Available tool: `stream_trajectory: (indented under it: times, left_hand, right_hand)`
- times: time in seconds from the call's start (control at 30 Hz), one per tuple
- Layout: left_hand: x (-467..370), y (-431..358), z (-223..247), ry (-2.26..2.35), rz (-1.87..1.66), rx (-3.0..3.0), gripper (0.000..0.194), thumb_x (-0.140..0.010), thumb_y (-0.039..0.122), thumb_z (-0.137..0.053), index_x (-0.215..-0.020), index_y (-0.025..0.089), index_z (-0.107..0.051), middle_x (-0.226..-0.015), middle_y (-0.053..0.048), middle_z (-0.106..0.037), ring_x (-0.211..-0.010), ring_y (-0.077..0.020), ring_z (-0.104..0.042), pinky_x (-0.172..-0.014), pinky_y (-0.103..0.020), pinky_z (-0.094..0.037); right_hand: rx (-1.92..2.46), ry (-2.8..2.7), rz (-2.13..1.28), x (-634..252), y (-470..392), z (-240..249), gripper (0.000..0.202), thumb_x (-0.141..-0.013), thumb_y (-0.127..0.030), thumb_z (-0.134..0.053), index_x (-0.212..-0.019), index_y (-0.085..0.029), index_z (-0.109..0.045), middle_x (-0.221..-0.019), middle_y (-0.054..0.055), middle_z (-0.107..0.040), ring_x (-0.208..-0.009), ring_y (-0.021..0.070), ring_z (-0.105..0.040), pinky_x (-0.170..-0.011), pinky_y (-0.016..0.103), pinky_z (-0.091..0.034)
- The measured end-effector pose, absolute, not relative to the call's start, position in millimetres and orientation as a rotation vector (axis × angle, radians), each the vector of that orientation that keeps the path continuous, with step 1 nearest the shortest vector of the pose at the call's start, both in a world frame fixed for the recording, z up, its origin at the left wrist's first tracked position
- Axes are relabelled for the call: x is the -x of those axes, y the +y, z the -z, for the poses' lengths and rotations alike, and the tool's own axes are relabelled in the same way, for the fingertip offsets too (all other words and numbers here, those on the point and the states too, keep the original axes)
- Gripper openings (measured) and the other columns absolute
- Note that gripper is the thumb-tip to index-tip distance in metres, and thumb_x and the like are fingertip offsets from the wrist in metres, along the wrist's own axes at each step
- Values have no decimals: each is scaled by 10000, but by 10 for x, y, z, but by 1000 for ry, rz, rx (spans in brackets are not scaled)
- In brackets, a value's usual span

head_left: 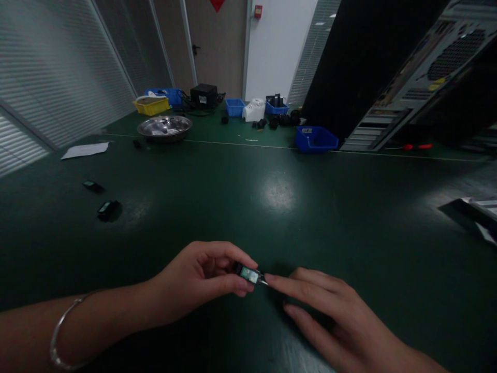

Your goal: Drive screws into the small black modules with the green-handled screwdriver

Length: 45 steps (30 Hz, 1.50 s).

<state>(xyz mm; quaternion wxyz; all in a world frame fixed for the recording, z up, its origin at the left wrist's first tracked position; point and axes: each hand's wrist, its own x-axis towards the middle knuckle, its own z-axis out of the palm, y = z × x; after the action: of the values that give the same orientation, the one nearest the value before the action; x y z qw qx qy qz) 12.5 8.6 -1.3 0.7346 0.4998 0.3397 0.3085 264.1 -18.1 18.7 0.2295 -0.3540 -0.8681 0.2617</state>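
My left hand [212, 272] pinches a small black piece with a green circuit board [249, 274] between thumb and fingers, just above the table. A shiny metal tip sticks out of its right end. There the index fingertip of my right hand [330, 308] touches or nearly touches the tip. The right thumb stays apart from the index finger, and the other fingers are stretched out. Two similar dark pieces lie to the left on the table: a black piece with a green top [109, 210] and a flatter piece [93, 185] behind it.
On the green table [217, 191] a steel bowl [165, 135] holds small parts. Along the back are a yellow bin [151, 108], a black box with cables [204, 96], a white housing [254, 110] and a blue bin [316, 140]. A computer case [419, 72] stands right; paper [85, 150] lies left.
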Motion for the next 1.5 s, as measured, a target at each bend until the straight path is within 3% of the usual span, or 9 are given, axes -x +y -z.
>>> stream_trajectory:
  times: [0.23,0.5,0.73,0.9,1.5]
  left_hand:
    - [-119,59,33,772,-760,-1363,201,-815,102,-715,-1010,153,-716,-1034,-72,-696,-921,-174,-669,-793,-274,-526]
    - [-94,47,15,871,-751,-1622,173,-799,134,-734,-970,150,-718,-882,-49,-689,-699,-126,-632,-614,-212,-497]
    - [-81,19,-4,821,-849,-1879,163,-826,126,-721,-982,163,-694,-880,-67,-715,-771,-165,-672,-687,-250,-520]
    - [-111,3,-21,873,-838,-1766,149,-808,126,-729,-955,151,-718,-821,-47,-686,-688,-134,-628,-601,-214,-479]
    - [-170,1,45,745,-774,-1057,174,-767,52,-760,-904,142,-700,-846,-12,-717,-756,-102,-668,-704,-205,-518]
  right_hand:
    - [952,-2359,-724,-2665,-174,-165,372,-959,-163,-473,-1297,-250,-601,-867,38,-754,-724,186,-714,-619,266,-567]
    - [965,-2354,-689,-2637,-177,-169,345,-974,-189,-461,-1272,-244,-626,-849,48,-761,-699,187,-716,-610,267,-572]
    - [979,-2350,-678,-2619,-213,-175,352,-968,-187,-466,-1267,-257,-638,-814,40,-751,-686,189,-709,-600,269,-564]
    - [983,-2340,-716,-2628,-183,-145,381,-958,-169,-481,-1301,-260,-620,-830,40,-728,-711,186,-693,-618,268,-549]
    - [948,-2365,-820,-2660,-182,-46,523,-959,-100,-489,-1448,-285,-476,-908,45,-678,-758,170,-656,-666,281,-531]
